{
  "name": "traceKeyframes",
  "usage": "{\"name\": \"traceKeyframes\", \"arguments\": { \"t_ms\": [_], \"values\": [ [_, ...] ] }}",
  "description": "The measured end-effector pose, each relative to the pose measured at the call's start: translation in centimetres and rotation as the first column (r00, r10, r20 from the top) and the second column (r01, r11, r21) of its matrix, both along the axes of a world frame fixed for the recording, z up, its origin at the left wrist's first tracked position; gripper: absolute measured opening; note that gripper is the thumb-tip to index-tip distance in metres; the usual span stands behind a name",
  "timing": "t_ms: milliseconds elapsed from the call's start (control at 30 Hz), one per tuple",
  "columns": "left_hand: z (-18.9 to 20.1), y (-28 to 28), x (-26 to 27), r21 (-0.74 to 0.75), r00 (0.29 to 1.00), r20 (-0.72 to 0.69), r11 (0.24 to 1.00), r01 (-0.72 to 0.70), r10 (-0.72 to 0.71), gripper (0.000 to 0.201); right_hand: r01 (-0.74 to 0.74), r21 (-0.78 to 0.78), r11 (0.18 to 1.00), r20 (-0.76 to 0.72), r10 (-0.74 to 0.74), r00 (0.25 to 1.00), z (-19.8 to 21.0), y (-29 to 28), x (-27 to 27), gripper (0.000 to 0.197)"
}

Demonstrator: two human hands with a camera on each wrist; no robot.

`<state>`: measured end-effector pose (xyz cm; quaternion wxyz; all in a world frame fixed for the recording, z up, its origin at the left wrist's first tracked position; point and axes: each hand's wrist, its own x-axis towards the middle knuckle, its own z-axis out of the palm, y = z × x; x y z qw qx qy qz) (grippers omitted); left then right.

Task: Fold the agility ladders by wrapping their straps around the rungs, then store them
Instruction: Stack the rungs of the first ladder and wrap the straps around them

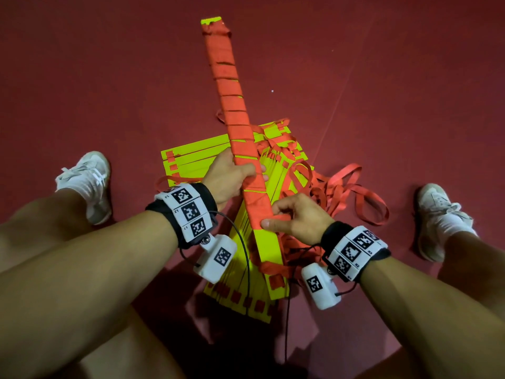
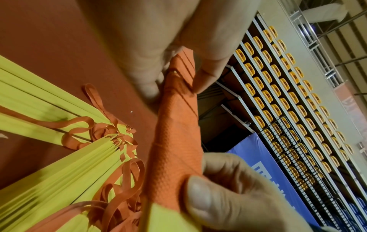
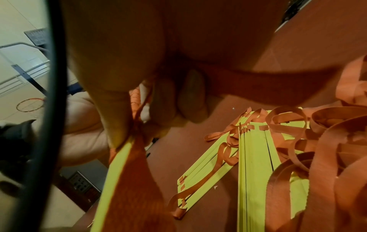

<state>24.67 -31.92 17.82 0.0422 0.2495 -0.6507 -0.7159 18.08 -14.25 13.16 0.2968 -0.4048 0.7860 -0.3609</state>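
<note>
Evidently to steady it, the left hand (image 1: 232,173) gripped the wrapped ladder bundle (image 1: 235,124) mid-length; just right and nearer, the right hand (image 1: 295,217) pinched the strap (image 1: 276,216) taut against it. Unwrapped rungs (image 1: 191,157) lay on the floor beneath both hands.

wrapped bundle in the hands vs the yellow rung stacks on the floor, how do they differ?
1. The wrapped bundle is held off the floor by the left hand and right hand; the floor stacks lie flat.
2. The bundle's strap is wound tightly round it; the stacks' loose straps sprawl.
Shared: yellow rungs, red-orange webbing.
</note>
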Motion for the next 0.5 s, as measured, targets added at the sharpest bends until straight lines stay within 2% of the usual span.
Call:
{"name": "traceKeyframes", "arguments": {
  "t_ms": [67,100,167,200,233,367,500],
  "values": [
    [-0.7,-0.1,0.1,-0.107,1.000,0.022,0.994,-0.011,0.013,0.019,0.036,-0.031,0.999,-0.060,-0.038,0.997,0.2,0.0,0.1,0.045],
    [-0.7,-0.2,0.2,-0.184,0.998,0.059,0.983,0.009,0.002,0.025,0.044,-0.035,0.998,-0.084,-0.047,0.995,0.3,0.0,0.3,0.049],
    [-1.8,-0.7,0.1,-0.329,0.983,0.184,0.943,0.060,0.002,0.065,0.032,-0.024,0.999,-0.132,-0.035,0.991,0.3,-0.1,0.5,0.052],
    [-2.2,-0.8,0.0,-0.352,0.975,0.220,0.933,0.075,0.005,0.079,0.019,-0.009,1.000,-0.155,-0.020,0.988,0.2,-0.1,0.6,0.053],
    [-2.0,-0.7,0.1,-0.348,0.974,0.228,0.934,0.077,0.005,0.081,0.009,0.009,1.000,-0.173,-0.007,0.985,0.2,-0.1,0.7,0.053],
    [-0.7,-0.4,0.3,-0.307,0.974,0.224,0.948,0.089,-0.019,0.053,-0.005,0.004,1.000,-0.104,0.005,0.995,-0.1,-0.1,0.5,0.045],
    [-0.9,-1.1,0.2,-0.297,0.980,0.198,0.951,0.085,-0.026,0.050,0.004,0.006,1.000,0.023,-0.004,1.000,-0.2,0.1,-0.1,0.018]
  ]
}}
